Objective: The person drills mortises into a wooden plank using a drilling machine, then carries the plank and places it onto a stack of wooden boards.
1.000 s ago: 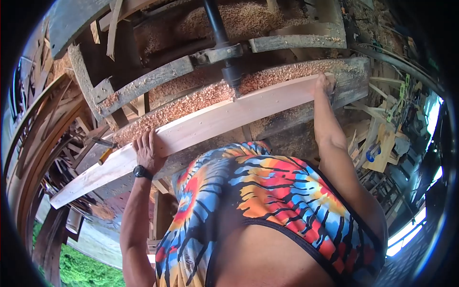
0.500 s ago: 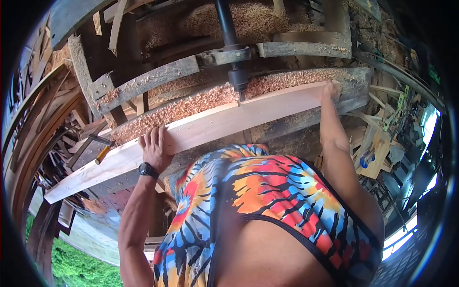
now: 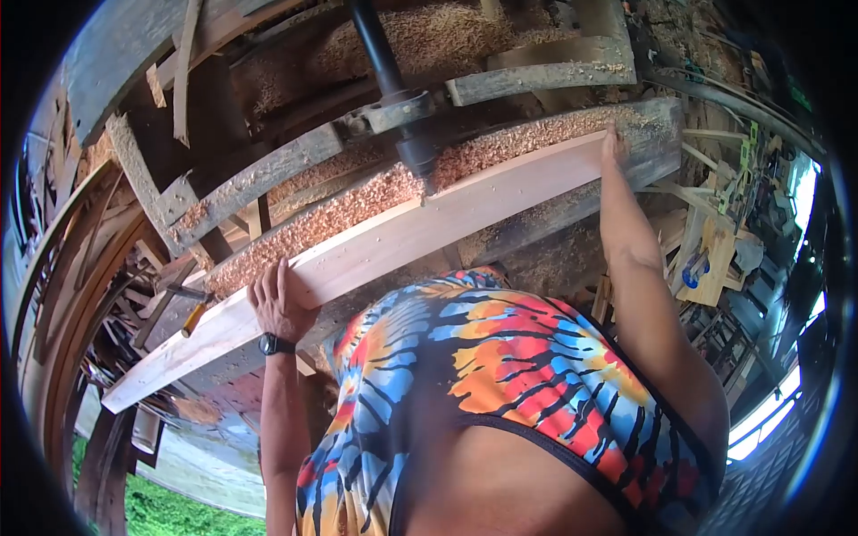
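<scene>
Plank point(image 3: 465, 210): long axis along the table point(image 3: 663, 134) edge. Your left fingers point(image 3: 269, 285) lie extended across it; right fingers point(image 3: 611, 145) touch its right end, grip unclear.

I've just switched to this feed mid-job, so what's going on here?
A person has both bare hands on a long pale wooden board. The left hand, with a wristwatch on that wrist, lies across it; the right hand is at its far right end. The tip of a black machine shaft comes up to the board's far edge; whether it is turning can't be told. Wood shavings line that edge, and a yellow-handled hammer lies by the left part.
</scene>
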`<state>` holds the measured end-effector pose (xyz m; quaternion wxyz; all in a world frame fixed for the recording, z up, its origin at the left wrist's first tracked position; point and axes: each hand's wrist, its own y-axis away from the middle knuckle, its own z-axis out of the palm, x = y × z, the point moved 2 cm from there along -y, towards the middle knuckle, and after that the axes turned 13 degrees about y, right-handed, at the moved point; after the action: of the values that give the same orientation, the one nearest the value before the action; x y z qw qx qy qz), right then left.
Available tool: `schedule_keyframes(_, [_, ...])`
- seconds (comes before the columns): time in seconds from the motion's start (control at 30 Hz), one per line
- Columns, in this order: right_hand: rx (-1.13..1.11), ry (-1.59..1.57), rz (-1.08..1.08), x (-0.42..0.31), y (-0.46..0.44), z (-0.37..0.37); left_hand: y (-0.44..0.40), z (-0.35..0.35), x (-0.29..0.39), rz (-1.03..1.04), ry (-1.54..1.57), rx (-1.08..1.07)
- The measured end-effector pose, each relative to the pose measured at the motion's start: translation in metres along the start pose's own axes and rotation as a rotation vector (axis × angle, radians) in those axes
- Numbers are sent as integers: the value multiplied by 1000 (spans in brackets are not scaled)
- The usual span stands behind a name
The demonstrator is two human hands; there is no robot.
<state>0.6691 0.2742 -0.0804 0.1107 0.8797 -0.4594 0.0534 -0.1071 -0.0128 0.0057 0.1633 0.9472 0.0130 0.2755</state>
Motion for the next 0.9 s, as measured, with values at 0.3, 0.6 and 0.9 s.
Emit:
schedule_keyframes(0.3, [105,-149,-28,-5,33,3,3,0,-18,58,-28,5])
schedule_keyframes(0.6, [42,-78,-68,-11,59,-7,15,-10,-46,64,-46,10])
schedule_keyframes(0.9, [47,-341,91,-12,51,18,1,-11,-25,105,5,-29])
